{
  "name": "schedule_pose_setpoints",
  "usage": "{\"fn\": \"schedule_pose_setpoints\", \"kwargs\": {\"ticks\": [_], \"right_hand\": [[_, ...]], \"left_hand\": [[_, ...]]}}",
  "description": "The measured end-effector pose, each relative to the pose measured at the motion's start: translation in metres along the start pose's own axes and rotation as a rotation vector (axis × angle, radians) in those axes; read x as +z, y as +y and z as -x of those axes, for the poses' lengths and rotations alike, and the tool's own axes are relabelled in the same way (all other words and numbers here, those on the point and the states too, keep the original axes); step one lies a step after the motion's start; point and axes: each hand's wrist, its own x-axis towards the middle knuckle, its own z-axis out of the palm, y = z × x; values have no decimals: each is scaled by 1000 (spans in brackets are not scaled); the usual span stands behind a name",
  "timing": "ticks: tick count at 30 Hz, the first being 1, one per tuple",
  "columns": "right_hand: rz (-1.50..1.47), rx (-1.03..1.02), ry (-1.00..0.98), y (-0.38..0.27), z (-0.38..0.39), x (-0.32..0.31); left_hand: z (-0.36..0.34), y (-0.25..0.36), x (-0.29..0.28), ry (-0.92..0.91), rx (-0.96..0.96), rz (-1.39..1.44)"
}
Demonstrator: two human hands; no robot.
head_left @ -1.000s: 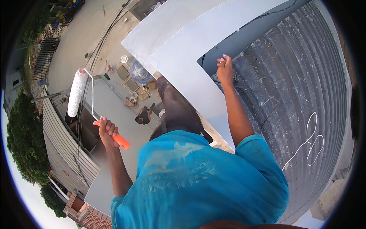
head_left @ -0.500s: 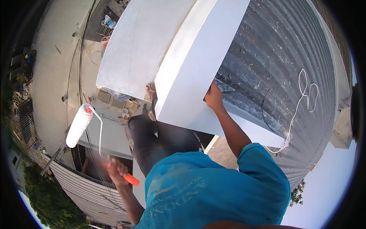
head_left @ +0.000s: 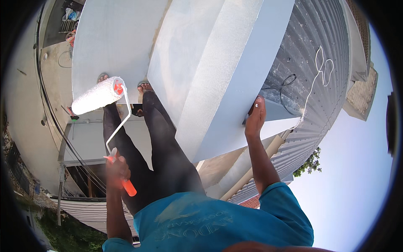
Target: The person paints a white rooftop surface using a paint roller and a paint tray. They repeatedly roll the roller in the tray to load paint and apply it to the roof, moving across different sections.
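Note:
My left hand grips the orange handle of a paint roller; its white fluffy sleeve sits up and to the left on a bent wire frame. My right hand reaches out and holds the edge of a pale grey painted wall that rises in front of me. My dark-trousered legs and sandalled feet stand on a narrow ledge below.
A corrugated metal roof with a looped white cable lies to the right. Far below on the left are a concrete yard, black wires and a lower metal awning. Open drop under the ledge.
The view has swung so the wall fills the middle. The roller has come in closer and lower toward my legs. My right hand stays on the wall's edge.

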Motion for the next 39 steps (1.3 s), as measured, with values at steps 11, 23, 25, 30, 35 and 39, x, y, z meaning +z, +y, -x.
{"fn": "schedule_pose_setpoints", "kwargs": {"ticks": [11,23,25,30,35,39], "right_hand": [[268,29,182,-2,14,6],[80,137,277,-6,19,9],[112,138,296,-4,20,6],[493,-37,264,3,22,-4],[485,-16,215,-6,22,-6],[151,213,296,-13,17,-10]], "left_hand": [[-60,43,-78,43,-114,-166],[-77,31,-130,80,-185,3],[-77,30,-130,90,-191,48],[-76,32,-126,90,-227,113],[-80,32,-124,12,-218,86],[-78,36,-98,80,-247,149]]}}
